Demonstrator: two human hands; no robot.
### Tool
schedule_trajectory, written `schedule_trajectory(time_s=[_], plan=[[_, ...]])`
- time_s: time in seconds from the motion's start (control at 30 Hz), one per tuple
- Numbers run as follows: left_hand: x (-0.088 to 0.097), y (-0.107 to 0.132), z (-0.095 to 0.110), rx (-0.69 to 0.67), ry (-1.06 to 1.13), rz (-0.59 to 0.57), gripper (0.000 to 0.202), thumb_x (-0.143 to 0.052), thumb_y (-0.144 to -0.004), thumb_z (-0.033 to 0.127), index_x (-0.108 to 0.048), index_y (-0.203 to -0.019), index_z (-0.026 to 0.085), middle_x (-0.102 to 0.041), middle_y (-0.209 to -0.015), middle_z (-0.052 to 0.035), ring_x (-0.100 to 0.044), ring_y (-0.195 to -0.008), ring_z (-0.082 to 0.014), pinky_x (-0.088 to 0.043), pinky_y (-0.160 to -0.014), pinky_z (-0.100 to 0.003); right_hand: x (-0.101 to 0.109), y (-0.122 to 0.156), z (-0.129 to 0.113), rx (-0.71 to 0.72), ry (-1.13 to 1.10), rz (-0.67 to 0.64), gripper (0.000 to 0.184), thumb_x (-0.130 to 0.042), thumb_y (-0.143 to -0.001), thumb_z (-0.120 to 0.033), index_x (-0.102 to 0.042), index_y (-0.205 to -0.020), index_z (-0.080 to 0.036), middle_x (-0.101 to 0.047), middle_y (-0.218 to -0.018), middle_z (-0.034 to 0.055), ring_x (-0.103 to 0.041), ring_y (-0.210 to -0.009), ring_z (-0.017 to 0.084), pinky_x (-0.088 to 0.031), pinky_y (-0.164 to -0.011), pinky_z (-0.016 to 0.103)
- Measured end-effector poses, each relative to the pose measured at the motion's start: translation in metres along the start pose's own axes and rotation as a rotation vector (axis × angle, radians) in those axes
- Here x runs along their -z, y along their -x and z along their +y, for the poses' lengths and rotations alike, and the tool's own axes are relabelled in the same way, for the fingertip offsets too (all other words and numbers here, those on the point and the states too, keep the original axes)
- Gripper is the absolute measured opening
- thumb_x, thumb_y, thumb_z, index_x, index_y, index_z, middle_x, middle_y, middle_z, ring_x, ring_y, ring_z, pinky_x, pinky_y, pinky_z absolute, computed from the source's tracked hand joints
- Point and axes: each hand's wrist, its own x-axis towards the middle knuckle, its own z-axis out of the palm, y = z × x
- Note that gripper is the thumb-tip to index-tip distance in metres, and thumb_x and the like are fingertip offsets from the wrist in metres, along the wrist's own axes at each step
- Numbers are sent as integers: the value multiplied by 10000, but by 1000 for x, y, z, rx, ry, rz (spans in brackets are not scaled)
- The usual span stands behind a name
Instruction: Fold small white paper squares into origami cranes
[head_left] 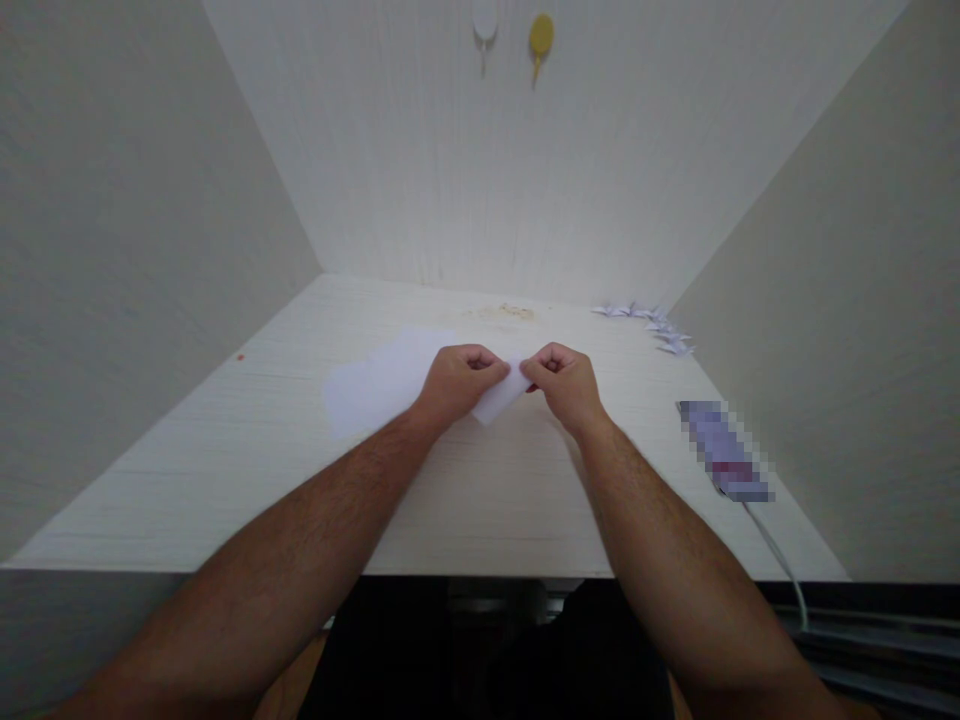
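Observation:
A small folded piece of white paper [499, 400] is held just above the white desk [225, 470], near its middle. My left hand [459, 382] pinches its left side with curled fingers. My right hand [564, 385] pinches its right edge, fingers closed too. Under and left of my left hand lie flat sheets of pale paper [375, 385].
Several small folded paper pieces [652, 322] lie at the desk's back right corner. A blurred flat object [724, 450] with a white cable [780, 560] sits on the right. Walls close in the desk on three sides; two hooks [514, 35] hang on the back wall. A faint stain [506, 312] marks the far desk.

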Motion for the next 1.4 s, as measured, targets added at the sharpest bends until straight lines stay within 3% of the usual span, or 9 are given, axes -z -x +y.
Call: schedule_trajectory(time_s=[0.37,0.43,0.53,0.63,0.77,1.07,1.23,1.4], plan=[[0,0,0,3,6,-11,202,-715,-676,344,-694,-654,144,-636,-599,-30,-511,-523,-113,-356,-477,-215,0,1,-1,-2,-10,9,187,-701,-667,-278,-553,-603,-182,-582,-516,-29,-528,-485,95,-433,-483,226],[-1,0,0,9,30,-4,201,-713,-678,342,-692,-660,143,-636,-602,-27,-509,-520,-109,-362,-479,-216,-2,2,-1,-11,-66,8,181,-719,-655,-296,-591,-717,-184,-597,-552,-40,-539,-500,97,-472,-509,237],[-3,0,1,32,137,14,208,-715,-676,348,-682,-680,143,-645,-622,-25,-521,-527,-110,-380,-488,-222,-6,5,-1,-64,-182,-30,372,-754,-630,-340,-608,-942,-198,-640,-649,-38,-570,-551,109,-517,-548,262],[-5,1,1,36,218,8,213,-718,-676,348,-662,-682,142,-649,-635,-24,-539,-540,-116,-400,-506,-232,-12,8,0,-113,-225,-65,313,-772,-625,-365,-628,-822,-169,-626,-627,-14,-567,-555,114,-510,-537,263],[-6,3,-1,4,220,35,200,-708,-693,339,-655,-685,147,-622,-615,-8,-512,-540,-104,-384,-509,-227,-15,9,1,-123,-313,14,260,-780,-618,-334,-581,-658,-170,-585,-567,-24,-544,-527,102,-502,-535,259],[-9,3,1,3,178,167,195,-711,-685,346,-669,-683,156,-610,-610,6,-488,-538,-99,-377,-505,-221,-10,4,4,-53,-234,117,205,-718,-687,-360,-627,-666,-177,-615,-577,-6,-565,-528,111,-513,-554,271],[-10,2,1,-4,176,178,196,-709,-679,345,-676,-686,152,-615,-615,0,-498,-546,-106,-385,-509,-227,-13,5,3,-9,-149,182,213,-662,-745,-379,-630,-679,-179,-588,-532,-10,-542,-493,110,-485,-506,257],[-11,0,-4,31,268,168,189,-719,-660,328,-667,-680,148,-583,-586,12,-474,-520,-94,-388,-504,-226,-15,7,4,-32,-135,37,300,-712,-709,-431,-575,-620,-179,-601,-557,-11,-555,-499,102,-487,-494,238]])
